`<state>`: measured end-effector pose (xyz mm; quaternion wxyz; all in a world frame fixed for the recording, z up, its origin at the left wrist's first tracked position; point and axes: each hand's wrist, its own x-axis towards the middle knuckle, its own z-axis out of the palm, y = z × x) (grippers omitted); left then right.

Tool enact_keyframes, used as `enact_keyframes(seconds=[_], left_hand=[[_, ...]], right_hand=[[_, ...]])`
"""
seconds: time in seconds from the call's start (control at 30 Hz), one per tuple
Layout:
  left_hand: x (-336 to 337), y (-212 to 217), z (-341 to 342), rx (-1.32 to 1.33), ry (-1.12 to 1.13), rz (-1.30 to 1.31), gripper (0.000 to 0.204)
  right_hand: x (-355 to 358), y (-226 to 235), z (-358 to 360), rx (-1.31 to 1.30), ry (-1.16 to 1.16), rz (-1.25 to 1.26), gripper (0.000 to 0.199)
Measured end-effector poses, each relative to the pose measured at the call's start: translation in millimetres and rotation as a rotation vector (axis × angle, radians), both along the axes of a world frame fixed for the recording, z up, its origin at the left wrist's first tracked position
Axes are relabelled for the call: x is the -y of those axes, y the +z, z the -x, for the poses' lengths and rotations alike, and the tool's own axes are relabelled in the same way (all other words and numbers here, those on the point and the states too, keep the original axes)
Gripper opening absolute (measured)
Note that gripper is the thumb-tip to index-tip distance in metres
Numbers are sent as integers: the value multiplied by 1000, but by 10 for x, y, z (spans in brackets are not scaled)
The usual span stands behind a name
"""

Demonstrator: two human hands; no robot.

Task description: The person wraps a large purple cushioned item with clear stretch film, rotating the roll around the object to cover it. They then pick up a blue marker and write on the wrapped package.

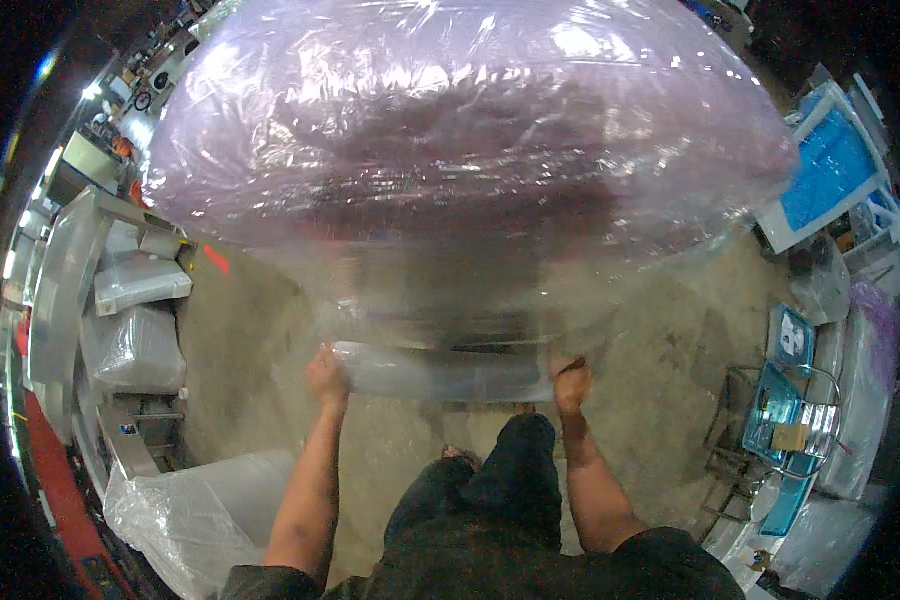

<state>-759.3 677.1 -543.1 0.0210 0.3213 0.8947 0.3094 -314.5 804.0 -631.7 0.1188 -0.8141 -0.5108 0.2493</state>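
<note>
A long cylindrical roll of clear plastic film is held crosswise in front of the person's body, above a grey-brown concrete floor. Its left end is grasped by the bare left hand, and its right end by the bare right hand. The grip of each hand is closed on its end of the roll; the exact placing of the fingers cannot be told at this size. The roll is kept nearly level, with both forearms stretched forward.

Between the roll and a huge, rounded, pinkish-lilac bundle covered in glossy transparent plastic, a blurred translucent sheet of film is seen. The upper part of the view is filled by the bundle, and bright reflections are thrown back by its creased surface.

On the left, a large whitish bundle in clear plastic is seen near the left forearm. On the right, a bright blue panel with a pale frame is tilted beside the pinkish-lilac bundle, and a small brown box is placed among blue and metal-framed items.
</note>
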Motion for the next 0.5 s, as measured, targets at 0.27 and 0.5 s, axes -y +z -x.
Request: enact_keyframes(seconds=[0.27, 0.5], left_hand=[[-276, -908, 436, 343, 88, 59, 55], [-326, -1213, 371, 119, 161, 172, 56]], right_hand=[[-222, -366, 182, 55, 121, 118, 48], [-321, -1056, 259, 77, 231, 165, 45]])
